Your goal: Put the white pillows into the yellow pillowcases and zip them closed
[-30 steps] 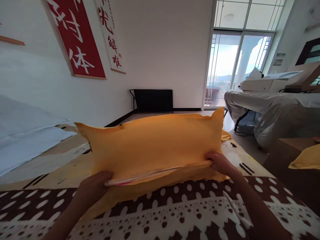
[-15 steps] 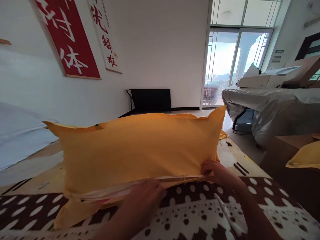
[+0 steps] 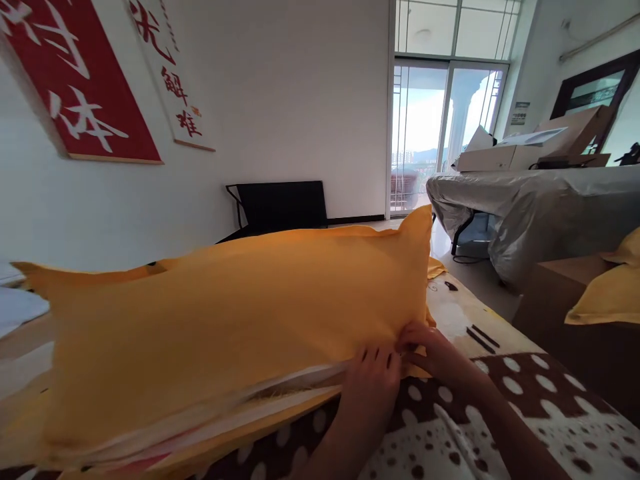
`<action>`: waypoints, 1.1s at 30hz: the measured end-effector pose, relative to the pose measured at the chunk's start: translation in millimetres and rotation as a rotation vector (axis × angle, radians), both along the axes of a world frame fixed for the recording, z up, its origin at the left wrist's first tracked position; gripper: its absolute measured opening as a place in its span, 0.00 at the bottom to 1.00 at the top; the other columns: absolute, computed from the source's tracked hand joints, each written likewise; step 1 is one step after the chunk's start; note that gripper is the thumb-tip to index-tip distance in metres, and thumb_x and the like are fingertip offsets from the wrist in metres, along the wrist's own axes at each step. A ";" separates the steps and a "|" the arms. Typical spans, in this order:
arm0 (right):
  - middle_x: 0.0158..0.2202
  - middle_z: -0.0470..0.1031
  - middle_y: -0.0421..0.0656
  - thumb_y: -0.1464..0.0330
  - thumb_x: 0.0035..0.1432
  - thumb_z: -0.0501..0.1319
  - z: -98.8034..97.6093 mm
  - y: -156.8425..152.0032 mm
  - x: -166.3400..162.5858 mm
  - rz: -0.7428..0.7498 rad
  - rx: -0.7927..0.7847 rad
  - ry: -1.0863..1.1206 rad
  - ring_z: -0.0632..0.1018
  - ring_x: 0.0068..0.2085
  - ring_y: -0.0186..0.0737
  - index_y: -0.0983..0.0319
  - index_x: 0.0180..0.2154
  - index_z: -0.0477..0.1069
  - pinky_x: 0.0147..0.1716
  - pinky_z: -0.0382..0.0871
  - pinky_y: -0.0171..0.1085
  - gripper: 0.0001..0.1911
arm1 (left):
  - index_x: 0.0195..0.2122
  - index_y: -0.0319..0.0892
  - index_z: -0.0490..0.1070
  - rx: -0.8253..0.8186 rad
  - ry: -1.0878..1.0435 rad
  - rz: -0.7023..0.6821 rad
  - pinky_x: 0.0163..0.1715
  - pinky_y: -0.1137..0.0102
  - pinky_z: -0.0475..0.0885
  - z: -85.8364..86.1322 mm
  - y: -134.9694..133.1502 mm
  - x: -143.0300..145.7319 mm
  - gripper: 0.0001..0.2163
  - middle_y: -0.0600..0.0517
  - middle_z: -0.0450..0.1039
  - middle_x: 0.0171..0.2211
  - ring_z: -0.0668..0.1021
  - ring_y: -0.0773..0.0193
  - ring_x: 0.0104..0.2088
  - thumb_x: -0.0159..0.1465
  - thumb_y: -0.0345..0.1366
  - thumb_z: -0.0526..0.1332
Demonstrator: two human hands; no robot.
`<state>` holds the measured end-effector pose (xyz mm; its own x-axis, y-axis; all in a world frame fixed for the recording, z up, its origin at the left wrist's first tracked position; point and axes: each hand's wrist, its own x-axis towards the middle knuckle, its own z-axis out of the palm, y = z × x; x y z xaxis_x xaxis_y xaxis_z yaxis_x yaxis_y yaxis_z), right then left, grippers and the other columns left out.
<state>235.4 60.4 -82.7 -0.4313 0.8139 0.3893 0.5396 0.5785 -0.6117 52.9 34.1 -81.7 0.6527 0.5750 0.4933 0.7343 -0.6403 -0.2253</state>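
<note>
A long pillow in a yellow pillowcase (image 3: 235, 313) lies across a bed covered by a brown and white spotted blanket (image 3: 500, 427). The case's near edge gapes, showing the white pillow inside. My left hand (image 3: 373, 377) rests at that open edge near its right end, fingers curled onto the fabric. My right hand (image 3: 430, 350) pinches the same edge at the case's right corner, touching the left hand.
Another yellow pillow (image 3: 607, 290) lies on a brown box (image 3: 560, 313) at the right. A table under a grey cover (image 3: 540, 207) carries cardboard boxes. A black rack (image 3: 280, 203) stands by the far wall, next to glass doors. Red and white banners hang on the left wall.
My left hand has slid right along the open edge from the left end until it meets my right hand. The pillow has shifted left and nearer.
</note>
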 end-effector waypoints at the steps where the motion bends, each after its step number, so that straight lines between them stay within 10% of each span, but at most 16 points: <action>1: 0.34 0.72 0.43 0.73 0.55 0.60 -1.3 1.6 -1.1 -0.004 0.029 0.009 0.73 0.37 0.37 0.62 0.31 0.73 0.37 0.67 0.35 0.04 | 0.34 0.40 0.69 0.041 -0.015 -0.019 0.29 0.61 0.67 -2.8 1.2 -1.7 0.06 0.46 0.70 0.29 0.72 0.57 0.31 0.61 0.28 0.53; 15: 0.34 0.68 0.45 0.72 0.61 0.55 -30.5 15.5 -15.4 -0.199 0.543 0.080 0.73 0.35 0.35 0.59 0.37 0.75 0.33 0.71 0.34 0.10 | 0.29 0.37 0.68 0.295 -0.416 -0.034 0.28 0.69 0.65 -28.8 11.4 9.1 0.11 0.50 0.67 0.25 0.70 0.63 0.27 0.60 0.20 0.49; 33: 0.33 0.72 0.42 0.71 0.60 0.58 -23.2 6.7 -13.6 -0.164 0.216 0.009 0.73 0.33 0.34 0.60 0.35 0.73 0.33 0.68 0.32 0.05 | 0.32 0.41 0.70 -0.121 -0.512 -0.056 0.32 0.68 0.71 -20.9 23.8 -3.1 0.07 0.51 0.77 0.31 0.78 0.61 0.31 0.62 0.26 0.54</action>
<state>221.8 67.2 -105.8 -0.2958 0.7704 0.5647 0.6319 0.6012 -0.4892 49.8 57.9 -102.6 0.3766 0.6187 0.6895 0.6952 -0.6807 0.2311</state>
